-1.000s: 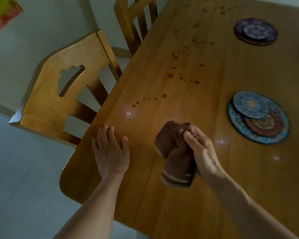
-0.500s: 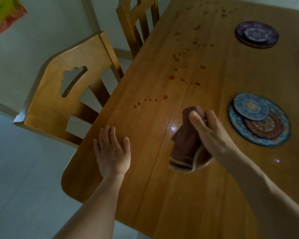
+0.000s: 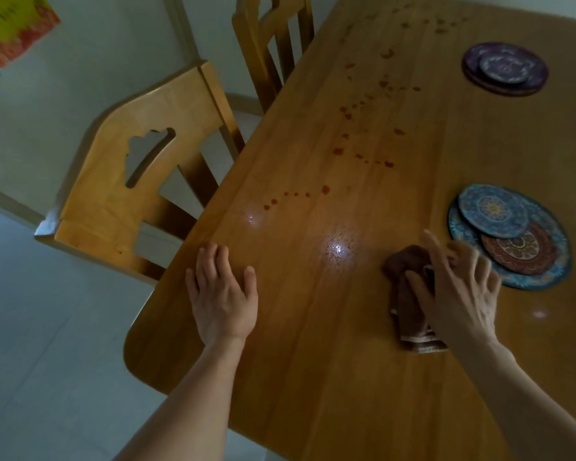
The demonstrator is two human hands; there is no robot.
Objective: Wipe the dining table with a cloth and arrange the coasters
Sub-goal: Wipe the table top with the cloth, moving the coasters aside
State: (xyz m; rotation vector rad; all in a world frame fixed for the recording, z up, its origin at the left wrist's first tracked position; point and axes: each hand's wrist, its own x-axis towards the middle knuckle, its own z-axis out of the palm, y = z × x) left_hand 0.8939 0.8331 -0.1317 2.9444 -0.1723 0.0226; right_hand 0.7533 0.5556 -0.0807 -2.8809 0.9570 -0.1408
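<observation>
A crumpled brown cloth (image 3: 404, 304) lies on the wooden dining table (image 3: 313, 377), and my right hand (image 3: 459, 294) presses down on it with spread fingers. My left hand (image 3: 222, 294) rests flat on the table near its left edge. Several reddish-brown drops (image 3: 325, 190) are scattered over the table beyond my hands. Just right of the cloth sits a stack of patterned round coasters: a blue one (image 3: 492, 211) and a red one (image 3: 519, 249) on a larger blue mat (image 3: 561, 271). A purple stack of coasters (image 3: 504, 66) lies at the far right.
Two wooden chairs stand along the table's left side, one near (image 3: 113, 201) and one farther back (image 3: 273, 44). A pale tiled floor (image 3: 47, 361) lies left of the table. A colourful poster (image 3: 10, 24) hangs on the wall at top left.
My right hand has carried the cloth to the right, toward the blue coaster stack, and now lies spread over it on the table. My left hand has stayed put.
</observation>
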